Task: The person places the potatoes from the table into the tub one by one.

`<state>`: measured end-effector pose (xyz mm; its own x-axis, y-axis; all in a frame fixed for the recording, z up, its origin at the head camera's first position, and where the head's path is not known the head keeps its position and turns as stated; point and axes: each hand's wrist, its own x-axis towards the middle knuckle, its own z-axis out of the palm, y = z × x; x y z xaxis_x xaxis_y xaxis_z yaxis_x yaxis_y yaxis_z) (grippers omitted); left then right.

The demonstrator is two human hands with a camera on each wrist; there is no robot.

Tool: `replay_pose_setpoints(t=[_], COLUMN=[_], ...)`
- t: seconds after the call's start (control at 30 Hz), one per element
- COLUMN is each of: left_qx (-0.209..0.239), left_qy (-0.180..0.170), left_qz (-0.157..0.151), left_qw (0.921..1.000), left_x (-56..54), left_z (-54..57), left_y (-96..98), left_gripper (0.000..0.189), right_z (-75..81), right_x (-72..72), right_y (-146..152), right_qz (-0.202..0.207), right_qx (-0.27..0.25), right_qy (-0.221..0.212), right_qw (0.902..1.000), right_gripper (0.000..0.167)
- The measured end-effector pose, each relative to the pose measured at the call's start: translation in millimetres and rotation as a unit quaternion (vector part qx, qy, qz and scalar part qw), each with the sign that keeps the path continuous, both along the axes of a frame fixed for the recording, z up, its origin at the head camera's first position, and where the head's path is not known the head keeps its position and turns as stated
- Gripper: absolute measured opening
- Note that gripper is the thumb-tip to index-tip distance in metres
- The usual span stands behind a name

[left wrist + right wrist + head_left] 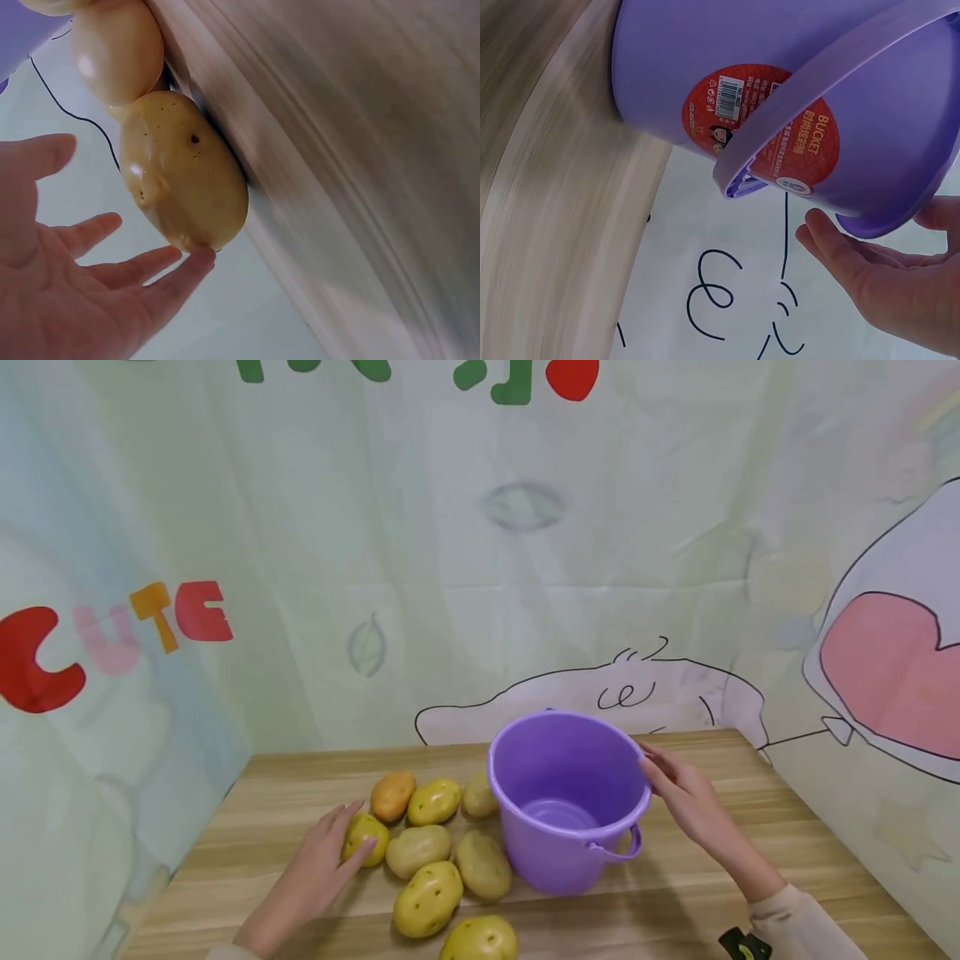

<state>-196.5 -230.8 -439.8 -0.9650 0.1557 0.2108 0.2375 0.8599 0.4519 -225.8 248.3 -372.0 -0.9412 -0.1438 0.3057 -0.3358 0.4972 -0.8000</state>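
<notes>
In the head view, my left hand (pixel 318 860) is beside the leftmost yellow potato (pixel 370 837), thumb and fingers spread about it. In the left wrist view, fingertips touch the lower end of that potato (pixel 184 172) while the thumb stands apart. A purple bucket (pixel 551 864) stands upright on the table, right of the potatoes, with only its bare bottom visible inside. My right hand (pixel 686 797) is at the bucket's right rim. In the right wrist view, the thumb touches the rim and the fingers extend loosely along the outside.
Several more potatoes, including an orange-brown one (pixel 393 796) and a front one (pixel 480 939), lie left of the bucket on the wooden table (pixel 637 927). The bucket's handle (pixel 618 852) hangs down. A printed curtain (pixel 420 610) rises behind the table. A dark object (pixel 744 943) is near the right sleeve.
</notes>
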Motion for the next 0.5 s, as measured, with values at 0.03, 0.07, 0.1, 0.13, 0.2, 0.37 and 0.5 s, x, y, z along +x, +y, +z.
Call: replay_pose_setpoints(t=[0.03, 0.07, 0.1, 0.13, 0.2, 0.37, 0.5], left_qx=[0.002, 0.001, 0.002, 0.001, 0.001, -0.006, -0.012], left_qy=[0.001, 0.002, 0.001, -0.002, -0.008, -0.033, -0.048], left_qz=[0.0, 0.002, 0.002, 0.002, 0.003, 0.011, 0.015], left_qw=[1.0, 1.0, 1.0, 1.0, 1.0, 0.9994, 0.9986], left_x=[-1.7, -3.6, -5.5, -7.5, -11.1, -17.8, -20.3], left_z=[-0.1, -0.2, -0.4, -0.6, -1.3, -5.3, -9.1], left_y=[0.5, 1.1, 1.8, 2.3, 2.9, 1.4, -1.2], left_gripper=[0.063, 0.062, 0.062, 0.061, 0.061, 0.064, 0.069], right_z=[0.4, 0.6, 0.6, 0.3, -0.8, -2.9, -3.1], right_x=[-0.4, -0.7, -1.0, -1.3, -1.8, -4.9, -7.4], right_y=[-0.6, -1.2, -1.6, -2.0, -2.5, -4.6, -7.7], right_qz=[0.0, -0.001, -0.003, -0.006, -0.012, -0.017, -0.012], right_qx=[0.0, 0.001, 0.001, 0.004, 0.009, 0.012, 0.003], right_qy=[0.002, 0.005, 0.009, 0.013, 0.022, 0.037, 0.039], right_qw=[1.0, 1.0, 1.0, 0.9999, 0.9996, 0.9991, 0.9992], right_gripper=[0.054, 0.054, 0.053, 0.052, 0.05, 0.047, 0.044])
